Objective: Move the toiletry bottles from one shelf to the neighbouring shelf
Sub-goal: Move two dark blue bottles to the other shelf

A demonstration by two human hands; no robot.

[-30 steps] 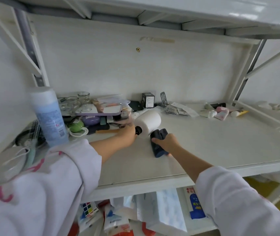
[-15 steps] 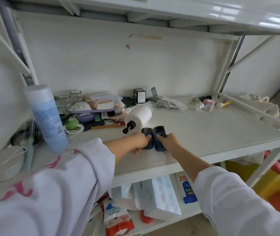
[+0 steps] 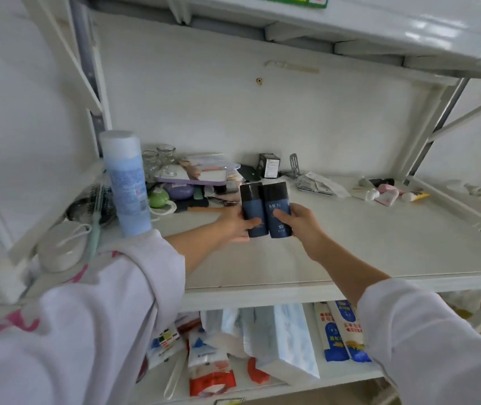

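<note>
Two dark blue toiletry bottles stand upright side by side, lifted just above the white shelf board [image 3: 379,247]. My left hand [image 3: 239,226] grips the left blue bottle [image 3: 251,204] near its base. My right hand [image 3: 299,222] grips the right blue bottle [image 3: 276,207], which reads "MEN". The two bottles touch each other. A tall light blue bottle [image 3: 126,182] stands at the shelf's left end, close to my left sleeve.
Glass jars [image 3: 159,157], a purple tray [image 3: 192,177], a green ball [image 3: 159,199] and a hairbrush [image 3: 98,206] crowd the back left. Small tubes [image 3: 388,194] lie at the back right by the neighbouring shelf [image 3: 478,206]. Packages [image 3: 280,343] fill the lower shelf.
Both hands have raised the two blue bottles from lying on the shelf to upright, further back. The white pump bottle behind them is no longer visible.
</note>
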